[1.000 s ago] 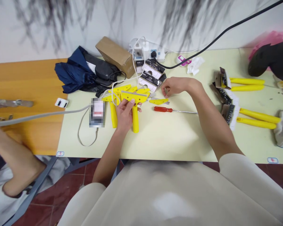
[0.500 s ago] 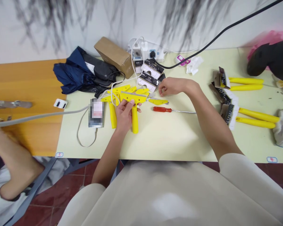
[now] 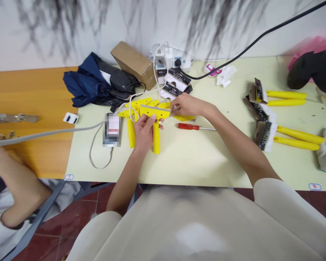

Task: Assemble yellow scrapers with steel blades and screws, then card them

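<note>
My left hand (image 3: pixel 145 131) is wrapped round a yellow T-shaped scraper (image 3: pixel 156 139), its handle pointing towards me and a grey metal strip along its head. My right hand (image 3: pixel 181 104) is at the right end of that head, thumb and fingers pinched together; what they hold, if anything, is too small to make out. Behind and beside the held scraper lie more yellow scrapers (image 3: pixel 131 131), partly covered by it and by a white cable. A yellow blade-like piece (image 3: pixel 186 117) shows under my right hand. Just nearer to me rests a red-handled screwdriver (image 3: pixel 188 126), its shaft pointing right.
Black-and-white boxes (image 3: pixel 176 81), a cardboard box (image 3: pixel 134 63) and a power strip (image 3: pixel 184 64) stand at the back. A dark blue umbrella (image 3: pixel 84 81) and a phone-like device (image 3: pixel 112 130) are on the left. Boxed yellow-handled tools (image 3: pixel 299 134) lie right. Another person's arm (image 3: pixel 19 181) shows at left.
My right hand has moved left and slightly nearer, from beside the boxes to the right end of the scraper head. My left hand keeps its hold. The view has shifted slightly.
</note>
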The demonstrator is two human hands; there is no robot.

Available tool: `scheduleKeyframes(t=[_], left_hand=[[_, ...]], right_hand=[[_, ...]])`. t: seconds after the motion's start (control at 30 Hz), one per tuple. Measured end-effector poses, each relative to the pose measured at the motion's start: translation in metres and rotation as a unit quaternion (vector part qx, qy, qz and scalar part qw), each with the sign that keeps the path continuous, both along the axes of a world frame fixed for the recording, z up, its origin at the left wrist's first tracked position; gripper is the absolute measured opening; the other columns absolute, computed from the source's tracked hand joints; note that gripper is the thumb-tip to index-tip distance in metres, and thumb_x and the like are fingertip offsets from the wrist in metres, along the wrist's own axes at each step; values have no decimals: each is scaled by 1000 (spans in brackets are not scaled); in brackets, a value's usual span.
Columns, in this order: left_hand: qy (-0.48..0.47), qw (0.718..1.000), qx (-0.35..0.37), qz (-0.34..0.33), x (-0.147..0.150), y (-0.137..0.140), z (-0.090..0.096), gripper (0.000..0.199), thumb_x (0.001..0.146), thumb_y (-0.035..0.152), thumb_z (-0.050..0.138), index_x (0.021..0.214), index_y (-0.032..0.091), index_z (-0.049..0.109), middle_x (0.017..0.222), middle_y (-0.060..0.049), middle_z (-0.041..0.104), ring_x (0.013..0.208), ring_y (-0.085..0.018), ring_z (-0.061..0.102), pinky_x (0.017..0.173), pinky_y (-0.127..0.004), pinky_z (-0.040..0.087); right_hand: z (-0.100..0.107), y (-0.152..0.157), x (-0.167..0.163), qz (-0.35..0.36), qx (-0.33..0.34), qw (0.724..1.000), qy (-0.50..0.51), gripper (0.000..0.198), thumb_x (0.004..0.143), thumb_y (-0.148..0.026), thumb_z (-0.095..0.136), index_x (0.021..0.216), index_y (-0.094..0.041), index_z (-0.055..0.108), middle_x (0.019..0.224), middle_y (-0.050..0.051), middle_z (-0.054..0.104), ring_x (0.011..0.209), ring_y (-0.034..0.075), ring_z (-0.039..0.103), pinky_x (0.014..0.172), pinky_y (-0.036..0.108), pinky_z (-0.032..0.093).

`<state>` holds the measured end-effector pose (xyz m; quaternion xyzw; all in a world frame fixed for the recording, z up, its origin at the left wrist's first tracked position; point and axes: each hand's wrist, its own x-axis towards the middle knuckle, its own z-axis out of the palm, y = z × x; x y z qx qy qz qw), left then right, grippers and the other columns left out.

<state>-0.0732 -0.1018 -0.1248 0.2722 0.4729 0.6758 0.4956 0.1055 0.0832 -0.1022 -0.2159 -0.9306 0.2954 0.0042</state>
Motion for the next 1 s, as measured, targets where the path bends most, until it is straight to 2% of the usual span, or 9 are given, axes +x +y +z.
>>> scheduleKeyframes(t=[0.23,0.43,0.6,0.77,0.87,1.0], left_hand=[[4,1000,0,-9,1,-1,1,41,88,46,96,118,23,79,114,-8,83,96,-22,83,70,-27,69],[1,1000,-1,-8,1,0,1,41,88,45,96,119,23,79,120,-9,83,96,-22,83,70,-27,69],[-5,1000,-4,-3,1,0,2,38,87,43,96,113,22,79,123,-10,82,100,-23,83,70,-27,68],[-8,1000,-4,-2,1,0,2,37,86,43,96,109,21,77,120,-10,82,99,-23,83,71,-28,68],[-2,1000,-6,-4,1,0,2,38,86,44,96,109,21,77,115,-9,82,96,-23,83,71,-29,69],[6,1000,-11,-1,1,0,2,39,87,45,95,110,21,76,113,-8,82,94,-22,83,71,-28,69]], right_hand=[[1,-12,-9,3,-11,1000,-5,9,94,-17,74,91,-15,81,83,4,75,69,16,52,72,31,34],[14,-23,-10,1,-18,997,-76,16,87,-7,71,96,-12,83,89,8,80,75,20,60,77,31,41],[16,-31,-13,-26,3,997,-74,12,95,-19,75,99,-11,82,96,13,81,81,23,62,76,33,39],[14,-34,-17,-30,25,996,-85,12,96,-11,67,94,-12,78,90,13,79,77,22,60,73,34,34],[11,-34,-18,-35,27,996,-77,10,98,-17,69,91,-13,76,86,11,78,75,22,59,71,34,33],[4,-33,-20,-53,32,996,-69,10,100,-20,70,93,-13,75,91,13,79,80,23,62,72,33,33]])
